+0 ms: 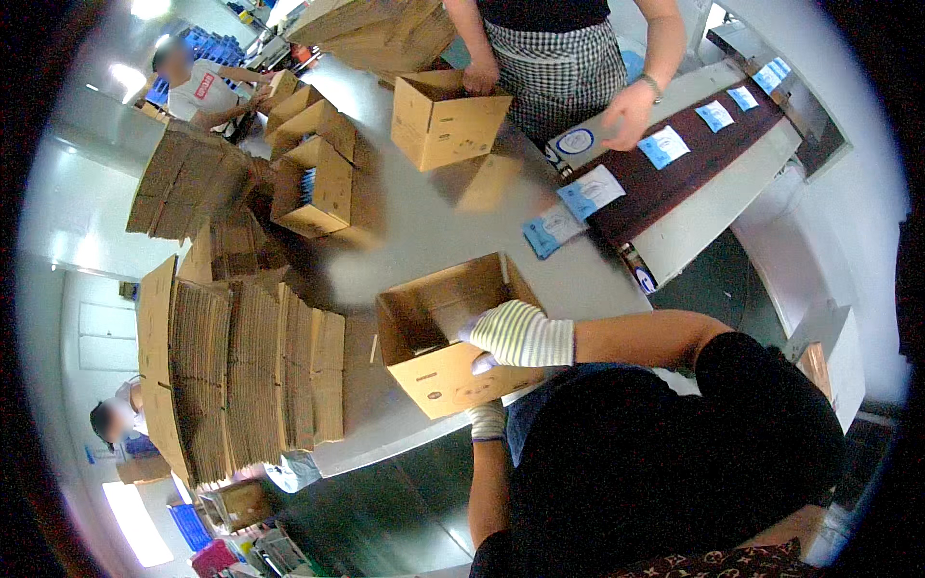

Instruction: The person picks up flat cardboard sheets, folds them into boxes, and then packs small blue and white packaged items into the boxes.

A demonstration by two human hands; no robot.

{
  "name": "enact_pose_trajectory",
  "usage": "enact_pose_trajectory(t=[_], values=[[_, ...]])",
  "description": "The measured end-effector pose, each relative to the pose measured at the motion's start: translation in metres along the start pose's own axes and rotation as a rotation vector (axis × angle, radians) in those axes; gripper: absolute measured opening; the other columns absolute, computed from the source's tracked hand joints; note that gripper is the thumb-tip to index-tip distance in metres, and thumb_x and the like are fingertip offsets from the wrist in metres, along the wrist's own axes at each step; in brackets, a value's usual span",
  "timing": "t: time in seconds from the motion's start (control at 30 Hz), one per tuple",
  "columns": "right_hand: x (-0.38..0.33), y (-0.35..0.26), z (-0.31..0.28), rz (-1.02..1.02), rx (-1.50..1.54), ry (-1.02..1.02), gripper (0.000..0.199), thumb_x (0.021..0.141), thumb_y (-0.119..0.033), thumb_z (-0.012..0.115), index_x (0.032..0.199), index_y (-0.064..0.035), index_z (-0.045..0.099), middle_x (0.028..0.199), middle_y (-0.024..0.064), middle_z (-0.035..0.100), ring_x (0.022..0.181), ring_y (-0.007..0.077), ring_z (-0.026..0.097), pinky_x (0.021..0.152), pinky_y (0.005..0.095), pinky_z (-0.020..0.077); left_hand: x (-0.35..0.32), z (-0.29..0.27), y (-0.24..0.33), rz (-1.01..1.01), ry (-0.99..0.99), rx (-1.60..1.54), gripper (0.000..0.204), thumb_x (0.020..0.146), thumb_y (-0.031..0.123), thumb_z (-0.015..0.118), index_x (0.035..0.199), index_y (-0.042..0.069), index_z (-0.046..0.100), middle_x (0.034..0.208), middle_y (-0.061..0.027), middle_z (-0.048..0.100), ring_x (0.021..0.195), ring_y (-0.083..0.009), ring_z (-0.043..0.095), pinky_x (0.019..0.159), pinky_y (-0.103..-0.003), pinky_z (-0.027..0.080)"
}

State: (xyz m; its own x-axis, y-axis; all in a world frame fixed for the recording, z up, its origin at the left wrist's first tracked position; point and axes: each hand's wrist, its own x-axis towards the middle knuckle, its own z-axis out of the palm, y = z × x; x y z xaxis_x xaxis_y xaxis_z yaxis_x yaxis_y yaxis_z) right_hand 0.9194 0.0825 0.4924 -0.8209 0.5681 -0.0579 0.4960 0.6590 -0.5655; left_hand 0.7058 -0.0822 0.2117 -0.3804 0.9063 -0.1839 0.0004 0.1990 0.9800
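Observation:
An open cardboard box point(458, 380) stands at the near edge of the metal table, tilted toward me, with its shadowed inside showing. My right hand point(520, 332), in a white glove with yellow-green stripes, is closed over the box's near rim, thumb on the outer face. Below the box's lower edge, only the cuff and part of my gloved left hand point(487, 421) show; its fingers are hidden by the box. Blue-and-white packets point(554, 229) lie beyond the box, at the end of a dark conveyor belt point(655, 188).
Stacked flat cardboard point(255, 376) rises at the left. Across the table a co-worker's hand point(482, 75) touches another open box point(448, 120). Several open boxes point(323, 193) stand farther left, one with blue packets inside. Another person point(207, 91) works at the far left.

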Motion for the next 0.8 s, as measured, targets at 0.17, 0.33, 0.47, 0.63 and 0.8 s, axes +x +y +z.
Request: enact_pose_trajectory(t=[0.17, 0.33, 0.47, 0.63, 0.8], values=[[0.013, 0.045, 0.063, -0.272, -0.096, -0.054, 0.039, 0.077, -0.035, 0.060, 0.097, -0.0017, 0.055, 0.092, 0.0157, 0.061, 0.084, 0.0323, 0.060, 0.072, 0.0422, 0.0488, -0.032, -0.055, 0.004, -0.563, 0.106, 0.001, 0.045, 0.089, 0.027, 0.047, 0.130, 0.011, 0.039, 0.131, -0.0094, 0.043, 0.122, -0.0244, 0.038, 0.101, -0.045, 0.030], [0.025, 0.059, 0.095, -0.686, -0.266, -0.011, 0.037, 0.074, -0.042, 0.060, 0.088, -0.0084, 0.057, 0.076, 0.0077, 0.061, 0.070, 0.0300, 0.061, 0.056, 0.0409, 0.0497, -0.034, -0.031, 0.198, 0.353, 0.289, 1.401, 0.047, 0.078, 0.012, 0.056, 0.122, 0.007, 0.044, 0.128, -0.0164, 0.043, 0.123, -0.0326, 0.036, 0.103, -0.044, 0.029], [0.042, 0.051, 0.088, -0.825, -0.174, 0.001, 0.045, 0.078, -0.053, 0.051, 0.074, -0.0088, 0.059, 0.066, 0.0083, 0.060, 0.060, 0.0304, 0.059, 0.051, 0.0415, 0.0477, -0.030, -0.037, 0.187, 0.546, -0.336, 1.844, 0.032, 0.080, 0.019, 0.048, 0.111, 0.011, 0.053, 0.123, -0.0120, 0.048, 0.124, -0.0306, 0.034, 0.107, -0.050, 0.019], [0.028, 0.069, 0.095, -0.585, -0.189, 0.223, 0.042, 0.079, -0.049, 0.052, 0.066, -0.0091, 0.056, 0.065, 0.0081, 0.057, 0.064, 0.0273, 0.056, 0.059, 0.0403, 0.0461, -0.025, 0.010, 0.190, 0.308, -0.844, 1.776, 0.016, 0.080, 0.020, 0.049, 0.083, 0.012, 0.063, 0.084, -0.0081, 0.064, 0.086, -0.0251, 0.061, 0.081, -0.041, 0.042], [0.004, 0.044, 0.116, -0.387, -0.149, 0.397, 0.034, 0.080, -0.042, 0.053, 0.080, -0.0090, 0.059, 0.078, 0.0088, 0.057, 0.083, 0.0256, 0.055, 0.088, 0.0418, 0.0411, -0.005, 0.037, 0.184, 0.400, -0.701, 1.710, 0.014, 0.078, 0.019, 0.051, 0.075, 0.012, 0.063, 0.075, -0.0091, 0.063, 0.072, -0.0260, 0.063, 0.069, -0.042, 0.044]])
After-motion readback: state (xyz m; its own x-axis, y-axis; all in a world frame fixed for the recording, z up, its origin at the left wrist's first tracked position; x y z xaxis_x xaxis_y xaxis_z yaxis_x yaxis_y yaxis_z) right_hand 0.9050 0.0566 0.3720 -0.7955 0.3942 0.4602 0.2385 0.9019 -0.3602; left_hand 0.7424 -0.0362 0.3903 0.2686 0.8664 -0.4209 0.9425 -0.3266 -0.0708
